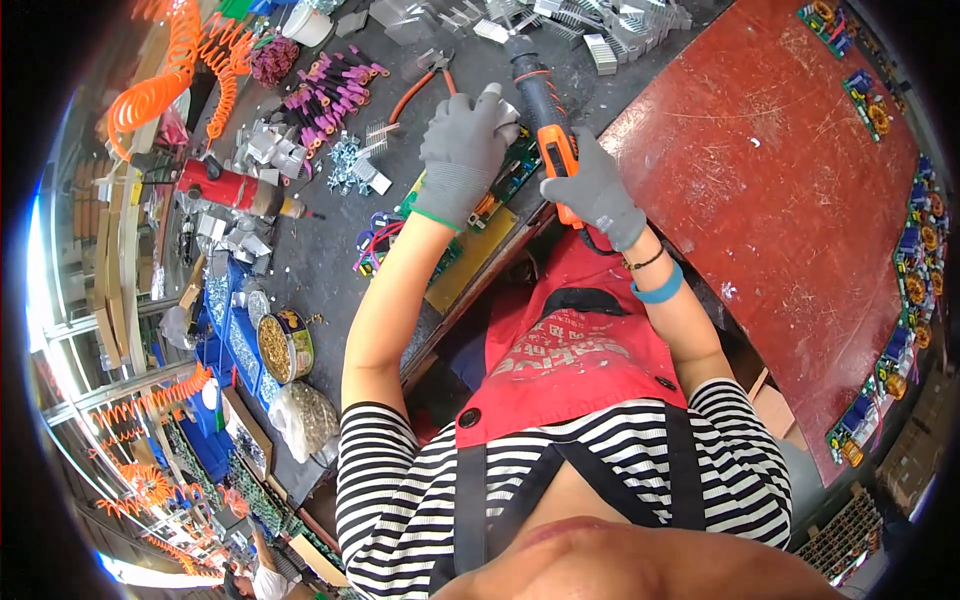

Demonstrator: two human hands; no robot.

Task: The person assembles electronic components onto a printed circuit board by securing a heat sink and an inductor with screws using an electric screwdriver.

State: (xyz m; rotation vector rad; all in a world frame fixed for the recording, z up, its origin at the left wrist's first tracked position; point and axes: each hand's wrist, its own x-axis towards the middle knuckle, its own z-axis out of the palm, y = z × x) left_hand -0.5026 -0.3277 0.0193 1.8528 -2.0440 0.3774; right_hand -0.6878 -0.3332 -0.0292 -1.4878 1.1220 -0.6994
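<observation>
My right hand, in a grey glove, is wrapped round an orange and black power screwdriver whose narrow end points away from me. My left hand, also gloved, is closed over a green circuit board at the bench edge. A bit of silver metal shows by its fingertips, but the fingers hide what they grip. Beside the left wrist lies another board with coloured wires. Cutting pliers with orange handles rest just beyond that hand, and loose silver screws are heaped to its left.
Finned metal heat sinks are piled at the far edge. Purple-and-black parts and a red power tool lie left, under orange coiled hoses. A tin of brass-coloured pieces stands nearer. Populated circuit boards line the red tabletop.
</observation>
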